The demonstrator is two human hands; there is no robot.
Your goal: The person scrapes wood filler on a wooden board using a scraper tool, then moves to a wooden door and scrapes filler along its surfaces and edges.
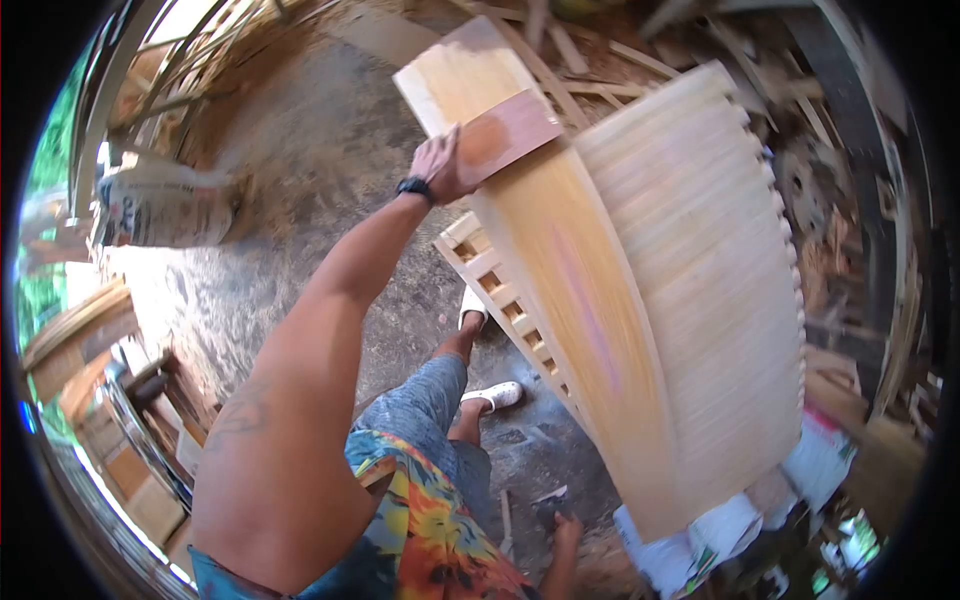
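My left hand (443, 165), with a dark watch on its wrist, grips the left end of a flat reddish-brown wooden piece (510, 135). That piece lies across a long, pale yellow plank (575, 280) with a purplish streak along its middle. The plank rests lengthwise on a wide panel of pale slats (700, 270) with a notched right edge. At the bottom, low beside my body, my right hand (566, 530) is closed around a small dark object (549, 511) with a pale flat tip; its kind is unclear.
Light bags (680, 560) sit under the near end of the panel. A printed sack (170, 207) stands on the stained floor (300, 180) at left. Scrap wood (620, 60) lies beyond the panel. A wheel-like machine part (140, 430) is at lower left.
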